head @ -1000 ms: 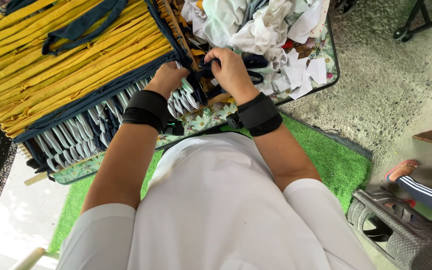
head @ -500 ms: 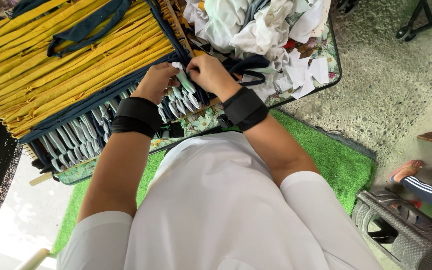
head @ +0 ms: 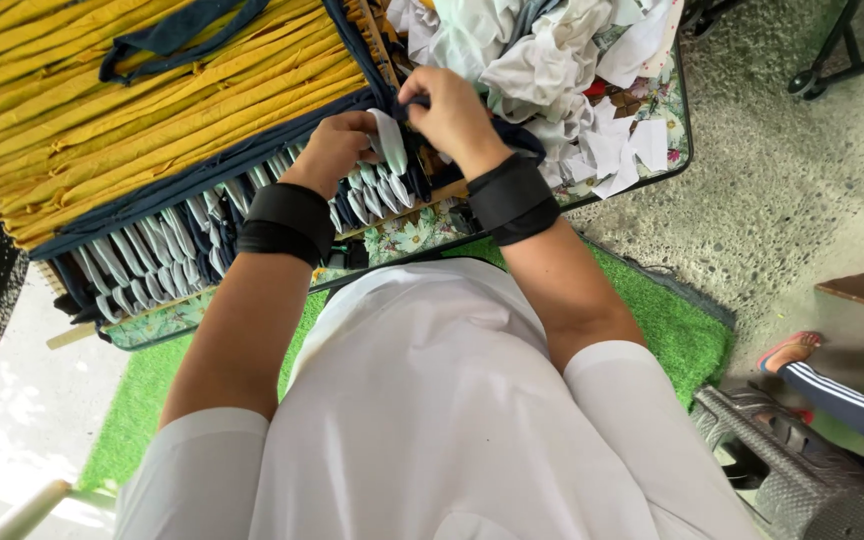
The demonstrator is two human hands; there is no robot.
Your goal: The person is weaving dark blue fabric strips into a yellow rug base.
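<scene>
My left hand (head: 334, 150) and my right hand (head: 449, 112) meet over the front edge of a stack of yellow cloth pieces (head: 142, 110) edged in dark blue. Between their fingers they pinch one small white tag (head: 389, 140), lifted out of a long row of white tags and dark blue folds (head: 167, 250). My right hand also touches the dark blue cloth beside the tag. Both wrists wear black bands. A dark blue strap (head: 177, 35) lies on top of the yellow stack.
A heap of white and pale cloth scraps (head: 542, 60) fills the table's right side on a floral cover (head: 407, 235). Green turf mat (head: 672, 330) lies underfoot, concrete floor to the right. Another person's foot in a sandal (head: 790, 350) and a grey woven stool (head: 802, 470) are at the lower right.
Both hands have shifted a little along the tag row and raised one white tag between them.
</scene>
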